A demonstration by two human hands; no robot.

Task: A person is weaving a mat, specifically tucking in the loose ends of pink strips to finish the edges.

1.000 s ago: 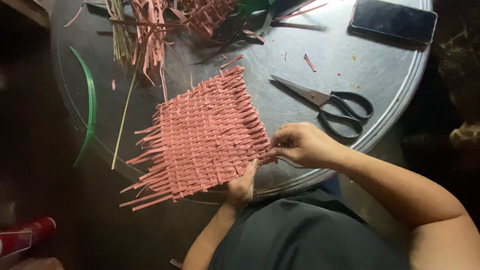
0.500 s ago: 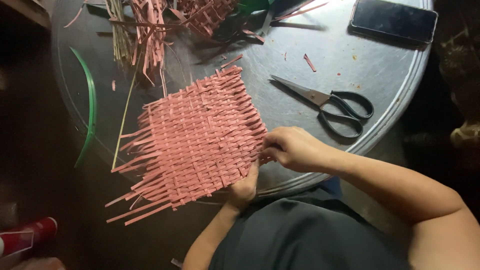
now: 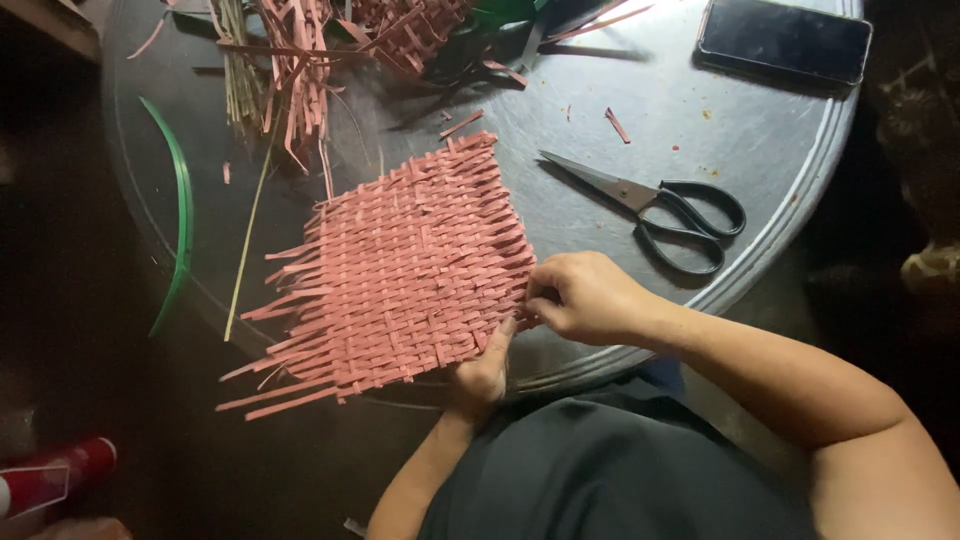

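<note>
head view: a pink woven mat (image 3: 400, 270) of flat strips lies on the near left part of a round metal table (image 3: 700, 130), loose ends overhanging the rim. the right hand (image 3: 585, 295) is curled, fingertips pinching the mat's right edge. the left hand (image 3: 482, 372) grips the near edge from below, thumb on top. black-handled scissors (image 3: 660, 205) lie just beyond the right hand; a dark phone (image 3: 785, 40) sits far right.
</note>
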